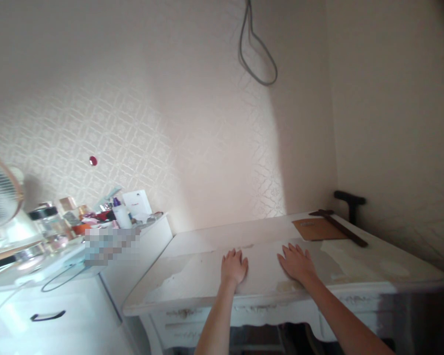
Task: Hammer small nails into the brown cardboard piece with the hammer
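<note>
Both of my hands rest palm down on a worn white desk with peeling patches on its top. My left hand lies near the middle of the front part, fingers stretched forward and slightly apart. To its right, my right hand is flat with its fingers spread. Neither hand holds anything. Beyond my right hand, a brown folder or sheet lies on the desk, with a dark hammer-shaped tool partly across its right edge.
At the left, a white cabinet carries bottles, jars and a white fan. A looped grey cable hangs on the wall. A black T-shaped handle rises behind the desk's right side. Carved drawers run under the desktop.
</note>
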Tool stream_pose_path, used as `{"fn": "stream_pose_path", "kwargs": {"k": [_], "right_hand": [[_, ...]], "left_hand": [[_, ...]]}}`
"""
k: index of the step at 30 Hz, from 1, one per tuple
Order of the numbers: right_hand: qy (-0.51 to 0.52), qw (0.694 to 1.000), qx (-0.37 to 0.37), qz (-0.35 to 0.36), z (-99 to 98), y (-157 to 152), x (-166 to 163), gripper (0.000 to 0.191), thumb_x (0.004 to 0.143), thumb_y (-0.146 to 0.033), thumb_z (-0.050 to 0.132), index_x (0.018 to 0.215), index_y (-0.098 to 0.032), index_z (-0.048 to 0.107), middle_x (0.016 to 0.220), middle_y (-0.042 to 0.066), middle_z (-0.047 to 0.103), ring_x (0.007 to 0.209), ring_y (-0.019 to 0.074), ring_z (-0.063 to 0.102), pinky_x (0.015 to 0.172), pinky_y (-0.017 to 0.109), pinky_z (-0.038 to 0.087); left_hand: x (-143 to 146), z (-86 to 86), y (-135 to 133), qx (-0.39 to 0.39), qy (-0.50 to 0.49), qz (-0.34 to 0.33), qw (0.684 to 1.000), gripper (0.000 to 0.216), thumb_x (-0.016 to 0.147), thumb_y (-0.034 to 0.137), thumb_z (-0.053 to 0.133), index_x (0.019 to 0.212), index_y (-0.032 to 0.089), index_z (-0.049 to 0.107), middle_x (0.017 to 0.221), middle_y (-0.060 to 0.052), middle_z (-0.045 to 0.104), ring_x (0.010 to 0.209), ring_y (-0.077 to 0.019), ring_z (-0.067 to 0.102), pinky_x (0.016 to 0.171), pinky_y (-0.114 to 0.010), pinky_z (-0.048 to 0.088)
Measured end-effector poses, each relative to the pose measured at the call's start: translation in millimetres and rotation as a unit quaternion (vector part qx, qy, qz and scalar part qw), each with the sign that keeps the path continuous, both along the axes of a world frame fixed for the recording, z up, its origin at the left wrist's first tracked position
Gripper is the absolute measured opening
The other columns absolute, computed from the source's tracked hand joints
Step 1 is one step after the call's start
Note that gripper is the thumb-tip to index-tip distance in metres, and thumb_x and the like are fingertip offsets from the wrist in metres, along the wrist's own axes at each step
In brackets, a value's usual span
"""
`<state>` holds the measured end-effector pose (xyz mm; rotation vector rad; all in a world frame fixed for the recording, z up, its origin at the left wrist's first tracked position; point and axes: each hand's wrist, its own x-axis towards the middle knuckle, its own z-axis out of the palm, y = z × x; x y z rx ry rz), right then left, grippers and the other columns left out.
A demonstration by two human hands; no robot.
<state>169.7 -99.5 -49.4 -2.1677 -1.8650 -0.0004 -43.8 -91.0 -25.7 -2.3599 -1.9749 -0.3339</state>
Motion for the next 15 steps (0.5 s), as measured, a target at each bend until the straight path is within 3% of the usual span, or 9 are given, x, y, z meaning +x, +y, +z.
{"fn": "stream_pose_path", "kwargs": {"k": [15], "right_hand": [[-0.006,1.000,-0.002,0.003,-0.7,0.8,0.5,0.054,0.086,-0.041,0.029,0.130,-0.015,0.045,0.139,0.013,0.038,0.129,0.0312,0.026,0.101,0.052,0.017]], "left_hand": [[-0.2,-1.1,0.6,0.006,-0.004,-0.002,1.000,0.048,0.090,0.040,0.028,0.128,0.018,0.047,0.135,-0.010,0.043,0.126,-0.0227,0.035,0.105,-0.040,0.023]]}}
